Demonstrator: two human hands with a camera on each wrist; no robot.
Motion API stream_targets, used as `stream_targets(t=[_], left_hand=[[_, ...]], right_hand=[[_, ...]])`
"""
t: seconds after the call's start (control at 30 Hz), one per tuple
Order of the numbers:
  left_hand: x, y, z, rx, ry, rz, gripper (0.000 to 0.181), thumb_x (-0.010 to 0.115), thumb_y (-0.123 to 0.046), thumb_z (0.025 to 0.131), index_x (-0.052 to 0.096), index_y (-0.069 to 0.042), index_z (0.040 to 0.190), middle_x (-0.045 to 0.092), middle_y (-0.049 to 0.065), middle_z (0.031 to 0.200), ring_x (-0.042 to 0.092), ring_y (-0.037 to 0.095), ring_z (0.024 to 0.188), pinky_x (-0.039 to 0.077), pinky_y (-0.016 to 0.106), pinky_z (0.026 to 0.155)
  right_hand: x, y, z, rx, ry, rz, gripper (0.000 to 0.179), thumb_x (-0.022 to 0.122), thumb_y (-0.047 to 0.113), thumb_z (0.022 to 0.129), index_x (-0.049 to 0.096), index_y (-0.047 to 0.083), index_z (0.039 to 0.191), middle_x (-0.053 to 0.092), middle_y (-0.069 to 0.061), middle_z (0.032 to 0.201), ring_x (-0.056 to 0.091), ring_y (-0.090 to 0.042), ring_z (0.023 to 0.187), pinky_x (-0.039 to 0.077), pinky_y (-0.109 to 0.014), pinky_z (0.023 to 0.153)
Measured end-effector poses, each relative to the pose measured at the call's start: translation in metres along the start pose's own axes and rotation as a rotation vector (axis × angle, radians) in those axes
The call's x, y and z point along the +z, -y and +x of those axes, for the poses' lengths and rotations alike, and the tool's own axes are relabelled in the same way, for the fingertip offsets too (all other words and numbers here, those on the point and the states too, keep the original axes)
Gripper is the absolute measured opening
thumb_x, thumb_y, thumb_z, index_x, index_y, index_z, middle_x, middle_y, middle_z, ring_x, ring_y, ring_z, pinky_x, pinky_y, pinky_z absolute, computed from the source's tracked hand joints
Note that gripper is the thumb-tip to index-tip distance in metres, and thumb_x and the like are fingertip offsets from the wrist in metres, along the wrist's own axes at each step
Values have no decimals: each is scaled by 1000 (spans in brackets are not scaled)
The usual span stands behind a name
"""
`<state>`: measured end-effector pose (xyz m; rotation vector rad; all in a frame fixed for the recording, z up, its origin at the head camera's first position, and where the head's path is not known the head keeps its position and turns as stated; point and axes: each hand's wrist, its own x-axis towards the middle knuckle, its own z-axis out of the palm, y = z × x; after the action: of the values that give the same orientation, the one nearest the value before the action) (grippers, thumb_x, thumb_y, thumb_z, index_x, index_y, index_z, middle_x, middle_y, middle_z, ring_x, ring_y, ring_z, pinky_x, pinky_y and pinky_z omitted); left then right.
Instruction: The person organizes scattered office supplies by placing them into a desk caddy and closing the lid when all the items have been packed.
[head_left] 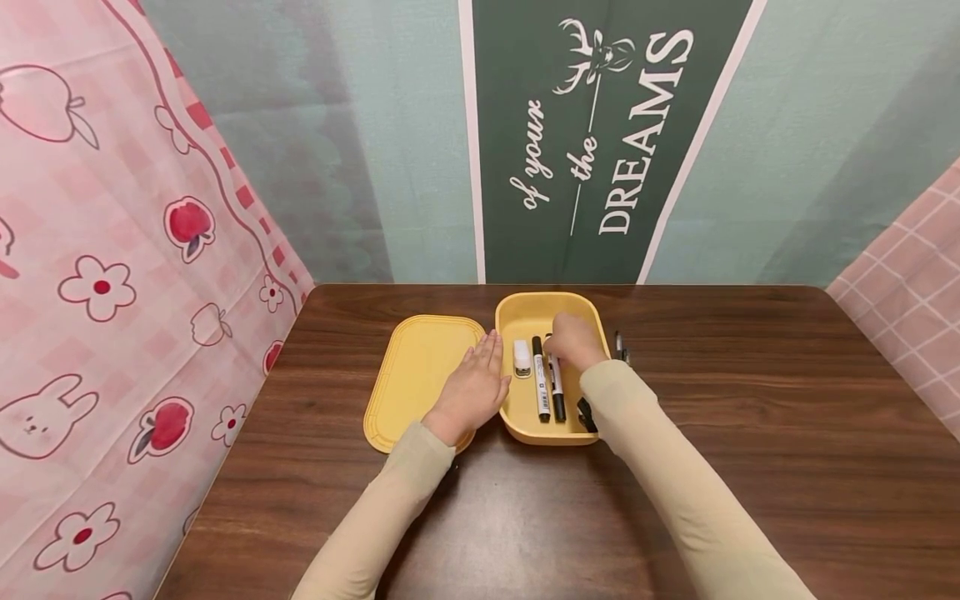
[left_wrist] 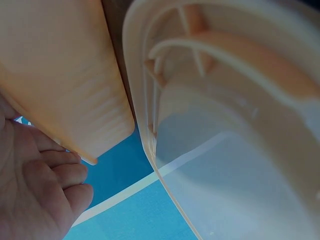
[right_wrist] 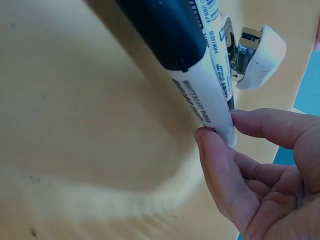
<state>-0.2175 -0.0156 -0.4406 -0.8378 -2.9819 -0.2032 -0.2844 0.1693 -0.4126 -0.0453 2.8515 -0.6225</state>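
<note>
Wood-grain table [head_left: 772, 408], dark brown with a dull sheen near its front, spread under everything, and three cloths hung around it: a teal cloth [head_left: 420, 150] at the back, its dark green panel [head_left: 517, 242] lettered in white with "of your", "the" and "DREAMS" beside a deer's head, a pink cloth [head_left: 120, 350] with apples, flowers and a rabbit on the left, and a pink checked cloth [head_left: 918, 283] on the right. On the table stood one yellow box [head_left: 551, 439], and one yellow lid [head_left: 416, 375] lay just to its left. Inside the box were two whiteboard markers, white with black ends, side by side, and one small white object [head_left: 522, 358] left of them. The right hand [head_left: 576, 340] reached into the box and pinched the right-hand marker [head_left: 557, 392] between thumb and fingertips, while the left-hand marker [head_left: 541, 379] lay close along it. The left hand [head_left: 471, 383] held nothing, its fingers extended and close together at the box's left wall, partly over the lid; how hard they pressed could not be told
</note>
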Motion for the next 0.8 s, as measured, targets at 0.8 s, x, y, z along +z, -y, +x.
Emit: stream_targets(t=[0.8], left_hand=[[-3,1,2,3,9,-13,61,36,-28,101,18,10,146,18,23,152,20,32,141,21,42,113]], right_hand=[[4,-1,5,3,6,-8,25,58,4,79,48,9,57,46,-2,45,43,-11,38,35,-21,39]])
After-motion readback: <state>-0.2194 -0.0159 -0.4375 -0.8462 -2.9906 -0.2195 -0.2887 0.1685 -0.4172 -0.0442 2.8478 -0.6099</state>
